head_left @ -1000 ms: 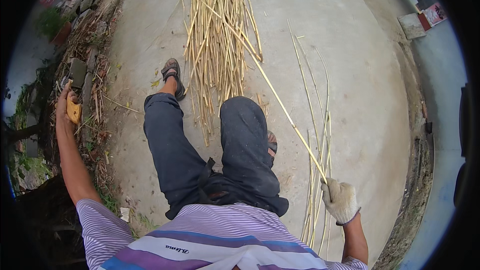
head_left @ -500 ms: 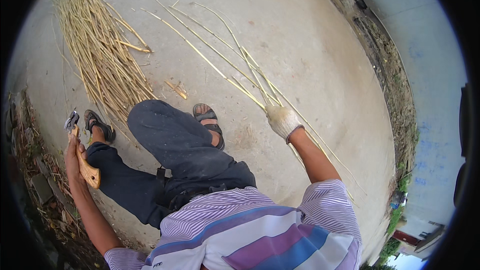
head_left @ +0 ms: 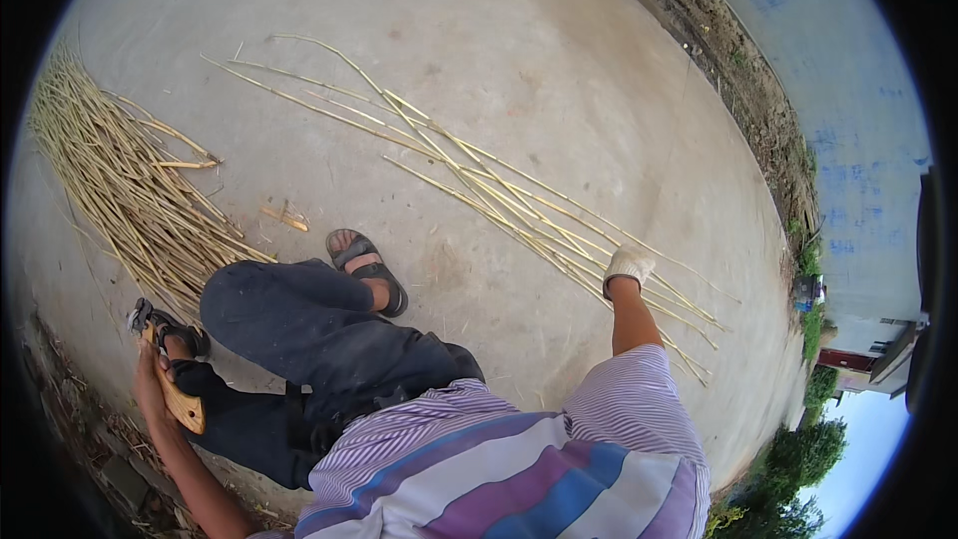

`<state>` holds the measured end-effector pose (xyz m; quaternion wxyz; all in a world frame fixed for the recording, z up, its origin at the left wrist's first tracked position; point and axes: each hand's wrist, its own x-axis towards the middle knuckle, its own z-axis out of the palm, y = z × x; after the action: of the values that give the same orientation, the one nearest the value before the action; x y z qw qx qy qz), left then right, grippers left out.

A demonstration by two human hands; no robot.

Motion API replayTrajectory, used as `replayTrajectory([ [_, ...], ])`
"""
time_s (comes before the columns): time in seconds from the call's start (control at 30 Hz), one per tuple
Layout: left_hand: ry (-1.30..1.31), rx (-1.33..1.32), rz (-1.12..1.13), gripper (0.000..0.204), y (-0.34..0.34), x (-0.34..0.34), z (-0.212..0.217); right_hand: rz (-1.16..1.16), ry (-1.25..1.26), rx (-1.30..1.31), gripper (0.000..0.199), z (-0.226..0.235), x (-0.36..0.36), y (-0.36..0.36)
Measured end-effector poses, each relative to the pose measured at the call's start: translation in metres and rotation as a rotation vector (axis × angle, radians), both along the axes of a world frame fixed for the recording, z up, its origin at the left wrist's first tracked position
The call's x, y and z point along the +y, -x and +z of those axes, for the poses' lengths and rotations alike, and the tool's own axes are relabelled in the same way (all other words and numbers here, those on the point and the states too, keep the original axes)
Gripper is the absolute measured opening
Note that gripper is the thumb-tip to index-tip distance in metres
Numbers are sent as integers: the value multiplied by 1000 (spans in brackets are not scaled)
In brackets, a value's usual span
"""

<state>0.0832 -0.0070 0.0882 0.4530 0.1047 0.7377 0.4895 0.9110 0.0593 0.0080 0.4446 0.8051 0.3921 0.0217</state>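
1. The right hand (head_left: 627, 266), in a pale work glove, rests on the loose row of thin yellow stalks (head_left: 519, 202) that fans across the concrete ground (head_left: 559, 60) to the right of the legs. The gloved fingers look curled down onto the stalks; whether they are pinching one cannot be told at this size.
2. The left hand (head_left: 152, 379), bare, has its fingers wrapped tight around the wooden handle of a tool (head_left: 172, 389), held low at the near left, just beside the left sandal.
3. The large bundle of stalks (head_left: 120, 200) lies at the far left, well apart from the loose row.
4. Against half a second earlier, the view has swung further right: the bundle sits closer to the left rim, and the gloved hand reaches lower on the row. The tool stays gripped.
5. The tool's metal end is small and blurred, and the left forearm is partly cut off by the dark rim.
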Motion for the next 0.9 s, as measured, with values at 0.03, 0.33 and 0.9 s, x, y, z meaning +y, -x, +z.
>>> replayTrajectory([
  [0.03,13,-1,5,27,1,-10,-1,-24,9,-27,18,4,-9,-11],
  [0.33,-10,-32,-112,25,-25,-9,16,140,54,429,28,-54,37,99],
  [0.9,-187,-90,234,27,61,-3,-26,910,223,1206,45,-83,208,649],
])
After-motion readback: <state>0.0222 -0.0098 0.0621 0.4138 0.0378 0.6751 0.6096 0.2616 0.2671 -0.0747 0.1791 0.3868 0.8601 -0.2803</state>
